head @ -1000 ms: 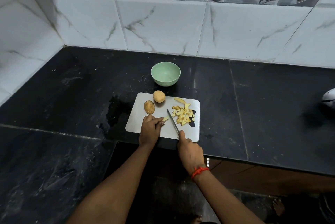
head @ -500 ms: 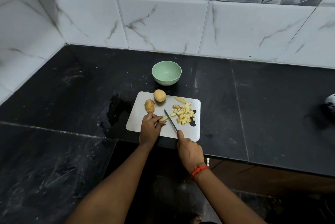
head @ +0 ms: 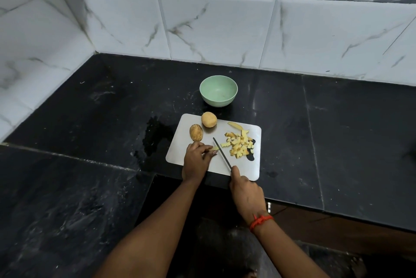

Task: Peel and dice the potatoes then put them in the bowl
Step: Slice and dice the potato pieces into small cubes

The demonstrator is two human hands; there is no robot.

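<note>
A white cutting board [head: 198,153] lies on the black counter. On it sit a whole potato [head: 209,119], a browner potato [head: 196,132] and a pile of diced potato [head: 239,144] with a long slice behind it. My left hand [head: 195,160] pinches a small potato piece [head: 215,148] against the board. My right hand [head: 246,194] grips a knife [head: 221,152], its blade lying just right of that piece. The green bowl [head: 218,90] stands empty behind the board.
A wet patch [head: 155,138] spreads on the counter left of the board. White tiled walls close the back and left. The counter's front edge runs under my wrists, with a lower dark surface at the left.
The knife blade has shifted left, from beside the diced pile toward the piece under my left fingers. My left hand has stayed on that piece.
</note>
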